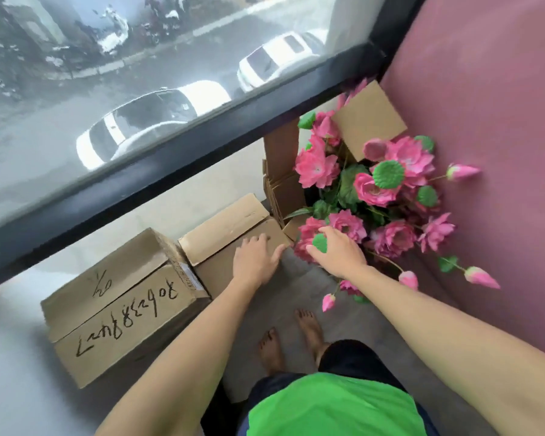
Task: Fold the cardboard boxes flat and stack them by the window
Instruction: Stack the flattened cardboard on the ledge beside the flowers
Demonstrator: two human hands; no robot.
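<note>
Cardboard is light and stiff: take the box (233, 237) by its flap edges. Your left hand (255, 259) lies flat on it; your right hand (337, 250), loosely spread, touches the flowers (375, 184), gripping nothing.

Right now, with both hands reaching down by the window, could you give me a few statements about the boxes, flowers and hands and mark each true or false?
1. The left hand rests flat on the plain cardboard box. True.
2. The right hand is lifting the box with handwriting. False: it is at the pink flowers, off that box.
3. The box with handwriting sits on the floor below the window. True.
4. The flowers are yellow. False: they are pink with green leaves.
5. Flat cardboard pieces stand upright beside the flowers. True.
</note>
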